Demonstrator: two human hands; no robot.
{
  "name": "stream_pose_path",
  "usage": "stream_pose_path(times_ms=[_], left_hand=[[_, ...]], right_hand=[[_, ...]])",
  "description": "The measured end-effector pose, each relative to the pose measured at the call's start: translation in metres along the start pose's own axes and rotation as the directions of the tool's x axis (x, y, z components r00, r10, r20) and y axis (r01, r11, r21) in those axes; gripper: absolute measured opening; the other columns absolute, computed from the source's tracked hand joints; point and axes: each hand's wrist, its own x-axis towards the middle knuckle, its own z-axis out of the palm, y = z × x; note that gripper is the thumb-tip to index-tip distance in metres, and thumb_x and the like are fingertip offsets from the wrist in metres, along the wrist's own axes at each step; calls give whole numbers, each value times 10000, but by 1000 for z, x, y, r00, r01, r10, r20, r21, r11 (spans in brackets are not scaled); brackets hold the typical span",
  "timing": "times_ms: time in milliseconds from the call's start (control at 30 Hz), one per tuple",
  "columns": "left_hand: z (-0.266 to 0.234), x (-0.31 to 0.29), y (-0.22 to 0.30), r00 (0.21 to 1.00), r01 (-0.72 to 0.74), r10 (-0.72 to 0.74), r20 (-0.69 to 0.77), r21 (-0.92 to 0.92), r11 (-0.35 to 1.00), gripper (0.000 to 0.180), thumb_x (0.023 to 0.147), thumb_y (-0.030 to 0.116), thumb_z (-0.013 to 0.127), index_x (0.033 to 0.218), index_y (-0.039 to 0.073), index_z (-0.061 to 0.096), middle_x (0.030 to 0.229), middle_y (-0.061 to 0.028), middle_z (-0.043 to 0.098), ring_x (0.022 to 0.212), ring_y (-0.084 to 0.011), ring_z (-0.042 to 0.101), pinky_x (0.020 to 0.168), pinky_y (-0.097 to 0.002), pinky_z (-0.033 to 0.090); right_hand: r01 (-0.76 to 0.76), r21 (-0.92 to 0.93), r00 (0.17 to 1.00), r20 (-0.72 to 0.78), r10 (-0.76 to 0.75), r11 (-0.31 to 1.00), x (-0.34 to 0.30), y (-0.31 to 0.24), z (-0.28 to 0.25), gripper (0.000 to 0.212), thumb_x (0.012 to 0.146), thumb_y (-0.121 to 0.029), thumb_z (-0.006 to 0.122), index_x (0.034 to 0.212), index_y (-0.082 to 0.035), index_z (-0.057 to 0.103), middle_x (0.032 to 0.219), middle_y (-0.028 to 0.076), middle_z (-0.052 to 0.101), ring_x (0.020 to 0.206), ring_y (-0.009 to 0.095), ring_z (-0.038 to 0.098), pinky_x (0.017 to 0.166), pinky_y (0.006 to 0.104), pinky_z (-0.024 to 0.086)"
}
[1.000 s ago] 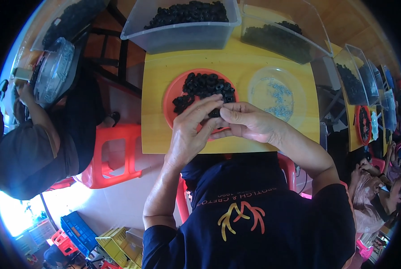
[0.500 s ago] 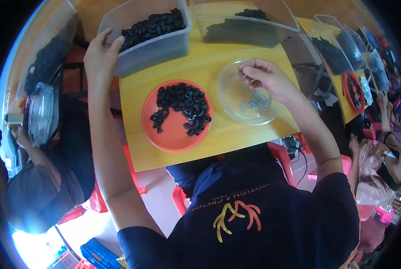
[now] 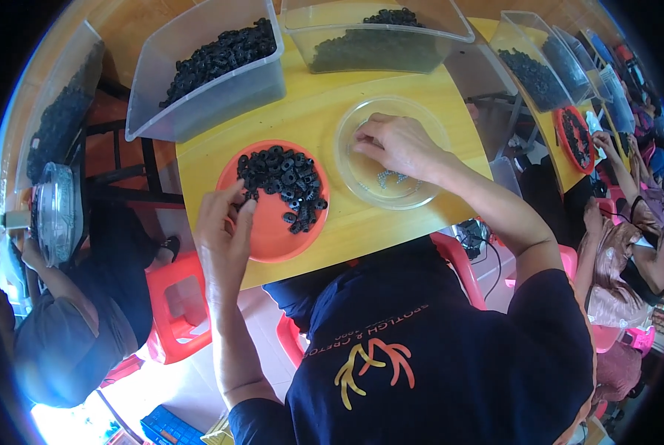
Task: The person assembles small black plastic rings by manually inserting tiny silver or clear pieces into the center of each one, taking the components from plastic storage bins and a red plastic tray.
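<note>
My left hand [image 3: 222, 226] is at the left side of an orange-red round plate [image 3: 269, 241]. Its thumb and index finger are parted beside a heap of small black ring-shaped parts [image 3: 291, 178], and nothing shows in its grasp. Over a clear round dish [image 3: 347, 174], my right hand [image 3: 400, 144] is closed with fingertips pinched together. Whatever may be between those fingertips is too small or hidden to make out. Small thin silvery metal pieces [image 3: 391, 178] lie in the dish, partly covered by that hand and wrist.
At the table's far left stands a translucent bin [image 3: 235, 96] of black parts, with another clear bin [image 3: 376, 63] beside it. The yellow table's [image 3: 317, 252] front edge is close to my body. Co-workers sit left and right; a red stool [image 3: 180, 311] is at left.
My left hand has let go of the far-left bin and come down to the plate's left side. My right hand has lowered into the dish. The view has shifted slightly.
</note>
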Motion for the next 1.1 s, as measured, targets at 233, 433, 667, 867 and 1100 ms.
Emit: stream_pose_path(times_ms=[233, 433, 667, 867, 1100], left_hand=[[-7, -29, -13, 989, 138, -136, -51, 48, 989, 237, 865, 10, 669, 1100, -15, 666, 888, -96, 601, 710, -157, 565, 622, -284, 452], [-9, -32, -36, 994, 105, -96, -52, 195, 975, 148, 844, 12, 668, 992, 3, 667, 871, -124, 589, 772, -262, 596, 640, -365, 479], [18, -13, -42, 995, -104, 100, 30, 333, 937, 124, 818, 50, 687, 941, 36, 678, 900, -116, 582, 883, -306, 566, 760, -421, 476], [23, -14, -33, 964, -208, 176, 197, 156, 966, 137, 803, 45, 701, 938, 36, 676, 915, -110, 572, 902, -303, 565, 777, -420, 484], [27, -16, -31, 937, -247, 204, 284, 125, 961, 179, 786, 26, 711, 959, 33, 664, 926, -102, 572, 910, -280, 569, 794, -397, 483]], right_hand=[[36, -125, 999, 25, -33, 992, 10, -14, 11, 241, 866, -266, 678, 973, -50, 677, 967, 127, 649, 853, 332, 657, 761, 435, 518], [-72, -17, 989, 131, 74, 997, 14, -18, 9, 216, 838, -191, 689, 974, -34, 629, 977, 142, 646, 898, 333, 653, 794, 429, 507], [-44, 60, 994, 101, 37, 997, 9, -19, 2, 187, 834, -162, 689, 947, -26, 628, 936, 146, 650, 873, 344, 648, 782, 425, 501], [-113, 179, 993, 52, 105, 977, -2, -16, -13, 174, 853, -155, 697, 924, -19, 616, 802, 86, 626, 691, 195, 598, 652, 329, 477], [-249, 430, 966, 174, 191, 868, -14, -25, -18, 133, 887, -117, 707, 923, -32, 610, 769, 1, 591, 695, 49, 542, 620, 230, 437]])
